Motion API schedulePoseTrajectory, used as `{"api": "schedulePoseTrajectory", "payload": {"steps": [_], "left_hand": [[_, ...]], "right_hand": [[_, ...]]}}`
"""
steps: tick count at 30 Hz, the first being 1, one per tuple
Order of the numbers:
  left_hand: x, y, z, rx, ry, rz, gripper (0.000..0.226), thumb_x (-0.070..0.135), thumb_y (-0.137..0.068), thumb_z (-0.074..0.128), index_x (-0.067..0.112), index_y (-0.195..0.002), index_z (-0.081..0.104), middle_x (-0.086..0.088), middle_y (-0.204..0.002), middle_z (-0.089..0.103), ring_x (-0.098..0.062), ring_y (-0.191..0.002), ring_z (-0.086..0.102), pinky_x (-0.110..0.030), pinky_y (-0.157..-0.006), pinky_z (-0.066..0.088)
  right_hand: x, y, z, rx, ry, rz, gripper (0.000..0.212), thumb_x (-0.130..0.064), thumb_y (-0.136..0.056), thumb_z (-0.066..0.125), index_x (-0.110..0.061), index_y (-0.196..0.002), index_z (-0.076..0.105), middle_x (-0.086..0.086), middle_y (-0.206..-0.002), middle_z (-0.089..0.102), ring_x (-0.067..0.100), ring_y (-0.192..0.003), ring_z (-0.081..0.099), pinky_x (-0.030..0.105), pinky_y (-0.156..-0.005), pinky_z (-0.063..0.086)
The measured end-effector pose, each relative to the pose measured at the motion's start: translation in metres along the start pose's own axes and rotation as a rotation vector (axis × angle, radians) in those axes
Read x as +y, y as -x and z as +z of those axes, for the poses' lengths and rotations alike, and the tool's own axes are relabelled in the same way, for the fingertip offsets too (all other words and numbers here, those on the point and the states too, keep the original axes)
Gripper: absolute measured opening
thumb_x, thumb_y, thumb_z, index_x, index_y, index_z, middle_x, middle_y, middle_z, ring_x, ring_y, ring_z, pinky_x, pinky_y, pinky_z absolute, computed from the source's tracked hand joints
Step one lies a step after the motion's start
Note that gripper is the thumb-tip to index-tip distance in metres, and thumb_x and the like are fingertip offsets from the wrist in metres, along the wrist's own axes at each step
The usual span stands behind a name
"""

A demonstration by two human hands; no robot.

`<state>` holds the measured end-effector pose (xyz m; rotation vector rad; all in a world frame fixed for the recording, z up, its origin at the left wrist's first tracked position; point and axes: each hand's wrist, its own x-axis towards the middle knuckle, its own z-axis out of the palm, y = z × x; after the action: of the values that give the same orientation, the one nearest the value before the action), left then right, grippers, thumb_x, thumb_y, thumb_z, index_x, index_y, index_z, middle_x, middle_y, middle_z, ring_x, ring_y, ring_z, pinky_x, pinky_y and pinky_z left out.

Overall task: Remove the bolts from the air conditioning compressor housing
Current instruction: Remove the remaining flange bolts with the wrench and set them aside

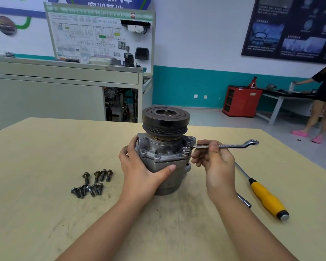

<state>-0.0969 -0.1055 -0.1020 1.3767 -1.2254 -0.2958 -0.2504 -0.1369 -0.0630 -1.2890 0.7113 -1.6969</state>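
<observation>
- I have the wrench in my right hand, with its near ring dropped over a bolt on the flange just left of my fingertips.
- To do this step well, I want the ring seated fully down on the bolt head and level before I pull. If it tilts, I judge it could ride up and round the corners.
- I would sweep the handle in short, flat arcs and reset the ring when the pulley above or the housing lug gets in the way.
- My right hand is closed on the wrench shaft near the ring end: thumb on top, fingers curled beneath, more a pinch than a full fist. A grip further out would give more leverage if the bolt is tight.
- My left hand is clamped round the compressor housing, thumb across the front and fingers wrapped behind the left side, bracing it upright against the turn.
- The housing stands on the table between my two hands.
- The removed bolts lie in a loose cluster to the left of my left hand, apart from it.
- A yellow-handled driver lies to the right of my right wrist, not touched.
</observation>
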Motion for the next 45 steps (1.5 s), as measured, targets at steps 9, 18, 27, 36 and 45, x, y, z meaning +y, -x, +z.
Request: {"api": "schedulePoseTrajectory", "payload": {"steps": [9, 18, 27, 36, 45], "left_hand": [[-0.002, 0.000, 0.000, -0.001, 0.011, 0.013, 0.114, 0.053, -0.052, 0.083, 0.045, -0.140, 0.011, 0.019, -0.129, 0.014, -0.003, -0.126, 0.025, -0.020, -0.104, 0.022], [-0.002, 0.000, 0.000, -0.012, 0.015, 0.009, 0.114, 0.051, -0.053, 0.083, 0.045, -0.141, 0.011, 0.019, -0.127, 0.013, -0.005, -0.128, 0.025, -0.020, -0.104, 0.022], [-0.002, -0.001, 0.000, -0.020, 0.012, 0.007, 0.113, 0.052, -0.054, 0.083, 0.046, -0.140, 0.010, 0.016, -0.132, 0.014, -0.011, -0.132, 0.025, -0.022, -0.106, 0.023], [-0.002, -0.002, 0.000, -0.004, 0.003, 0.015, 0.115, 0.047, -0.054, 0.085, 0.041, -0.142, 0.012, 0.013, -0.132, 0.014, -0.009, -0.131, 0.025, -0.021, -0.106, 0.022], [-0.001, -0.001, 0.000, -0.008, 0.022, 0.010, 0.114, 0.047, -0.053, 0.084, 0.040, -0.142, 0.013, 0.017, -0.129, 0.013, -0.001, -0.122, 0.027, -0.020, -0.105, 0.024]], "right_hand": [[-0.006, -0.033, 0.008, -0.072, 0.007, 0.424, 0.038, -0.027, -0.104, 0.030, -0.009, -0.079, 0.052, -0.004, -0.040, 0.041, 0.008, -0.033, 0.032, 0.019, -0.036, 0.026], [-0.012, -0.039, 0.004, -0.043, -0.279, 0.481, 0.034, -0.026, -0.104, 0.033, -0.008, -0.084, 0.054, -0.004, -0.045, 0.049, 0.004, -0.036, 0.039, 0.015, -0.034, 0.030], [-0.009, -0.008, -0.003, -0.034, 0.143, -0.033, 0.018, -0.010, -0.094, 0.054, -0.012, -0.081, 0.067, -0.001, -0.060, 0.065, 0.008, -0.054, 0.057, 0.018, -0.051, 0.044], [-0.009, 0.012, -0.003, 0.033, 0.477, -0.343, 0.015, -0.017, -0.089, 0.062, -0.027, -0.079, 0.067, -0.009, -0.065, 0.068, 0.008, -0.063, 0.066, 0.028, -0.061, 0.054], [-0.006, 0.022, 0.005, -0.020, 0.787, -0.765, 0.027, -0.019, -0.090, 0.054, 0.002, -0.083, 0.070, 0.008, -0.074, 0.067, 0.016, -0.068, 0.063, 0.020, -0.067, 0.047]]}}
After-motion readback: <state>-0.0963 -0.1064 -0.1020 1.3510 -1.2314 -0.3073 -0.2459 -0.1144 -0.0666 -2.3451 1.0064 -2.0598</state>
